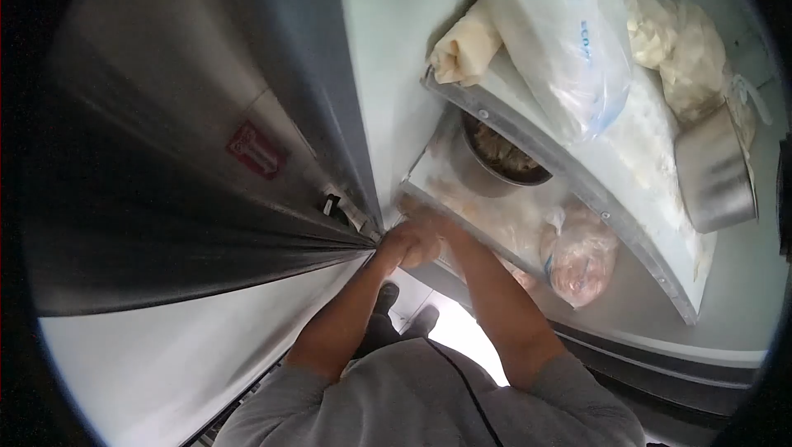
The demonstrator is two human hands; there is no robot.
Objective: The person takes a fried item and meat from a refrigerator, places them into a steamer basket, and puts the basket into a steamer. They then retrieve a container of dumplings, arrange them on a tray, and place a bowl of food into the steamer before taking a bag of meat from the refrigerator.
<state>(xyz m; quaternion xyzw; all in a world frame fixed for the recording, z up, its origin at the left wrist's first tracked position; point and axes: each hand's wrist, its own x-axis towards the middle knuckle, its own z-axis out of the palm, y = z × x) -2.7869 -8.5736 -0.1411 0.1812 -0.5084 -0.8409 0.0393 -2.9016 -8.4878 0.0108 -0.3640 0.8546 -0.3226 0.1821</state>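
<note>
My left hand [396,251] and my right hand [426,232] meet in front of the lower shelf [462,224] of an open refrigerator, close to the inner edge of its door. The left hand looks curled closed, but whatever is in it is hidden. Blur and overlap hide the fingers of my right hand. Just beyond them, on that shelf, lie clear plastic bags [503,212] with pale contents. A metal pot [487,173] with brownish food inside stands behind the bags. Farther right sits a knotted clear bag [582,261] with pinkish contents.
The upper shelf [660,191] carries a large white plastic bag [561,35], a rolled cream-coloured bundle [468,43], a bag of pale pieces [689,55] and a metal container [716,171]. At left is a dark panel [165,158] with a red label [257,150]. My shoes show on the floor.
</note>
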